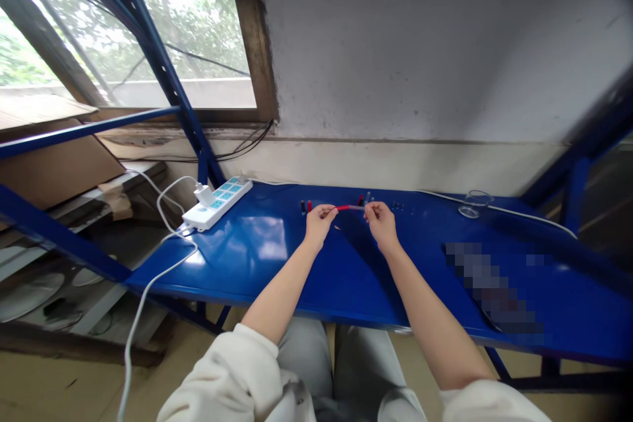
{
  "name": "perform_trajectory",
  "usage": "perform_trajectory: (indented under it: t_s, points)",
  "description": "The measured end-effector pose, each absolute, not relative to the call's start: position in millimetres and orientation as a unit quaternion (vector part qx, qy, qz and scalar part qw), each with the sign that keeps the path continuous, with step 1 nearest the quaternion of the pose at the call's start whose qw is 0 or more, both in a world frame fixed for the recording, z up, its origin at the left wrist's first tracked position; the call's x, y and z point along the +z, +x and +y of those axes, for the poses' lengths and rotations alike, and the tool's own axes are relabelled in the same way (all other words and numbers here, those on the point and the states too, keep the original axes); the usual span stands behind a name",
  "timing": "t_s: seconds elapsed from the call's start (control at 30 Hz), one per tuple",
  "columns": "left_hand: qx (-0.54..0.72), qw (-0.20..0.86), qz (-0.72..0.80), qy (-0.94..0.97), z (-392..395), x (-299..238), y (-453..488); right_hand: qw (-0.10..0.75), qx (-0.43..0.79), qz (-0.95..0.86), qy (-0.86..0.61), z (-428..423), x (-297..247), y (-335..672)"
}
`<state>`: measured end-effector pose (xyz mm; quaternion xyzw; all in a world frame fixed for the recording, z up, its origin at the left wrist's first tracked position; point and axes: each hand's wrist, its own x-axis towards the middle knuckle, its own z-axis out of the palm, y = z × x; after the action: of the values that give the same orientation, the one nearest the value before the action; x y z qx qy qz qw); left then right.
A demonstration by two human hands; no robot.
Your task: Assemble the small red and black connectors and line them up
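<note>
A slim pen [350, 207], red at its left end and clear at its right, is held level between my two hands above the blue table. My left hand [320, 219] pinches the red end, while the fingers of my right hand [380, 219] are closed on the clear end. Just behind my left hand stand a small black cap-like piece [303, 207] and a red one [309, 206]. Past my right hand are another small red piece [361, 200] and a clear upright piece [367, 198]. Whether the pen's two parts are joined is too small to tell.
A white power strip [217, 206] with a plug and cable lies at the table's left. Clear rings [469, 211] and a white cable sit at the back right. A blurred-out dark item [489, 290] lies at right. Blue shelf posts [168, 72] rise at left.
</note>
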<state>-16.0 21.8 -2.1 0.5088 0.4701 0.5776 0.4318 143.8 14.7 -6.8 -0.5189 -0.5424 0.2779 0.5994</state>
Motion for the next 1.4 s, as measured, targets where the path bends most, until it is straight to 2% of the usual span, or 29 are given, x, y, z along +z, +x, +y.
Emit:
perform_trajectory:
  t_s: [0.23, 0.4, 0.53, 0.67, 0.93, 1.1, 1.23, 1.4]
  points:
    - [0.538, 0.502, 0.421, 0.531, 19, 0, -15, 0.584, 0.360, -0.556, -0.470, 12, -3, 140]
    - [0.539, 0.496, 0.399, 0.551, 21, -7, -11, 0.583, 0.373, -0.556, -0.459, 9, -1, 136]
    - [0.534, 0.427, 0.401, 0.609, 22, 0, -11, 0.588, 0.377, -0.548, -0.462, 9, 0, 137]
    - [0.489, 0.312, 0.404, 0.707, 24, 23, -14, 0.593, 0.378, -0.542, -0.460, 10, 1, 137]
    - [0.324, 0.127, 0.358, 0.866, 42, 77, -27, 0.575, 0.439, -0.532, -0.440, 8, 2, 129]
    - [0.219, 0.018, 0.427, 0.877, 66, 95, -44, 0.567, 0.418, -0.535, -0.466, 10, -1, 129]
    - [0.145, -0.008, 0.465, 0.873, 76, 87, -55, 0.551, 0.397, -0.551, -0.485, 10, -2, 131]
    - [0.116, -0.018, 0.496, 0.861, 79, 72, -64, 0.540, 0.388, -0.558, -0.497, 7, 0, 130]
